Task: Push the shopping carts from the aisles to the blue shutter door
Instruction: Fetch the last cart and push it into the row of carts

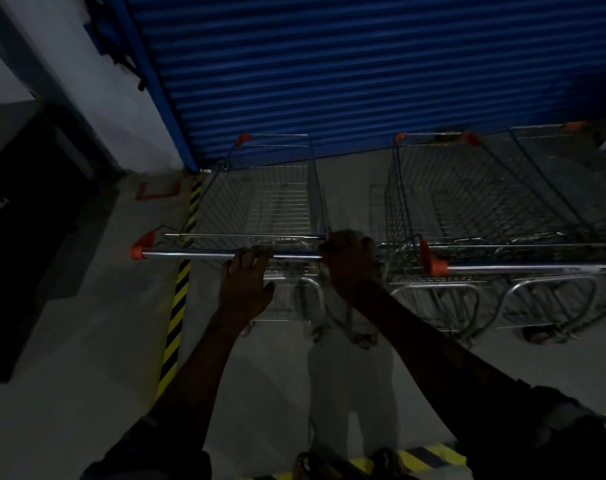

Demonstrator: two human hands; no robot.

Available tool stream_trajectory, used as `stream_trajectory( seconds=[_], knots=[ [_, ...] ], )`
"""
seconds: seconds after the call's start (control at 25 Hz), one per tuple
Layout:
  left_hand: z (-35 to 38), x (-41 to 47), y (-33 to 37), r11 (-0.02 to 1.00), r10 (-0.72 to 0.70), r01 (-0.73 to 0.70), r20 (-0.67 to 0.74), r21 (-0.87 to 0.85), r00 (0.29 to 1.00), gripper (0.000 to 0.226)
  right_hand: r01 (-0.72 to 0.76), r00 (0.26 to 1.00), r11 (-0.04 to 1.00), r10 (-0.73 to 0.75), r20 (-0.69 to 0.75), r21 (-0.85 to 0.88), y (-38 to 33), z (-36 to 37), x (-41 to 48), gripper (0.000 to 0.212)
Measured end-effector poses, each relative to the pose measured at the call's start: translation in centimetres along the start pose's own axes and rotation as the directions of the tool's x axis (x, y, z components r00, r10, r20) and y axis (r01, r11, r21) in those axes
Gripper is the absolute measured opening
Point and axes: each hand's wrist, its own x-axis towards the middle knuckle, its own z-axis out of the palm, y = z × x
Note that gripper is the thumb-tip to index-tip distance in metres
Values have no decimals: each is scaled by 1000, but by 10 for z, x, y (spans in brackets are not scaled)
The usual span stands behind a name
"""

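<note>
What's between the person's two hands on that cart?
In the head view, only a short bare stretch of the cart handlebar runs between the left hand and the right hand.

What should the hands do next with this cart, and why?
Probably let go. The cart already looks up against the shutter, level with the parked carts beside it; the left hand only rests on the handle, while the right hand grips its end.

Glossy metal cart handle (204,253)
</note>
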Motion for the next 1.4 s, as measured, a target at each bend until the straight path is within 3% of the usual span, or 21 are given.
stream_trajectory(
  seconds=[0.12,0.32,0.44,0.52,0.64,0.68,0.76,0.92,1.12,1.4],
  knots=[
    [1,2,14,1000,23,-22,37,-19,999,83,-64,996,998,62,-70,-23,27,7,-8,17],
    [3,6,46,992,120,-119,41,-33,992,77,-47,986,998,39,-160,-44,70,4,-27,32],
    [3,6,55,996,94,-94,32,-6,995,77,-193,981,980,190,-42,-54,74,-9,-28,37],
    [3,4,52,999,32,-32,19,12,999,77,-210,975,978,210,70,-9,71,-9,-31,49],
    [9,1,49,999,40,-41,38,15,998,73,9,1000,995,-10,8,97,72,2,-49,54],
    [11,1,49,998,57,-57,32,21,998,73,80,997,992,-79,-13,100,73,4,-54,64],
    [15,1,55,995,86,-87,9,40,996,74,88,996,990,-89,6,108,74,3,-59,78],
    [27,-2,69,987,156,-154,-29,50,987,71,43,981,991,-66,184,128,79,1,-63,64],
    [40,-1,90,967,253,-253,-26,-2,967,68,16,998,989,-25,62,145,111,-7,-70,43],
    [48,1,94,954,288,-296,-117,-57,951,48,-139,965,979,101,242,147,160,-2,-84,76]
  ],
)
